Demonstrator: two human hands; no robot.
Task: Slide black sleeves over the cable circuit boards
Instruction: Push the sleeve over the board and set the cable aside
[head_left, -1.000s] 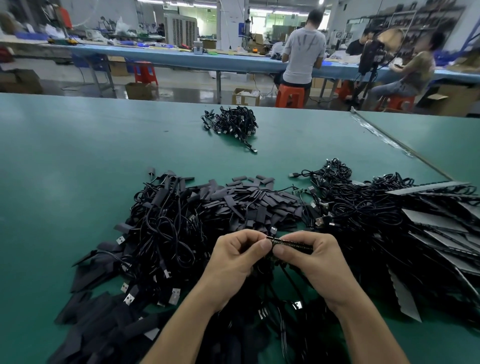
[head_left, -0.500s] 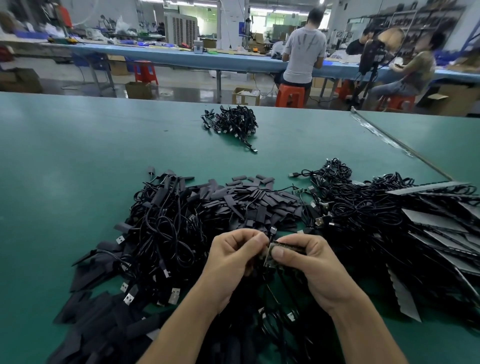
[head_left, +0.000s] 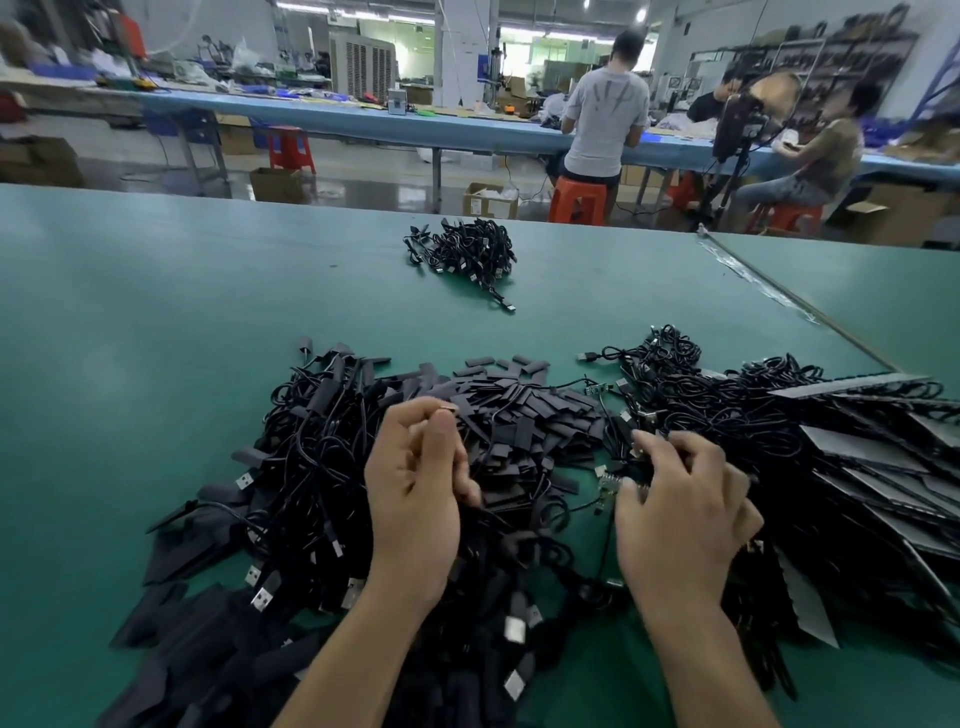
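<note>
Fetching next unit: bare circuit board (head_left: 615, 477) pinched by R hand (head_left: 680, 514), toward near edge of table (head_left: 156, 322); L hand (head_left: 415, 499) curled, contents unclear. Next: take one from sleeves pile (head_left: 524, 410) mid-table, line up w/ board

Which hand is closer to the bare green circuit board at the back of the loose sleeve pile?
Right. The right hand is just in front of the green circuit board, slightly right; the left hand is farther off, across the sleeve pile.
</note>
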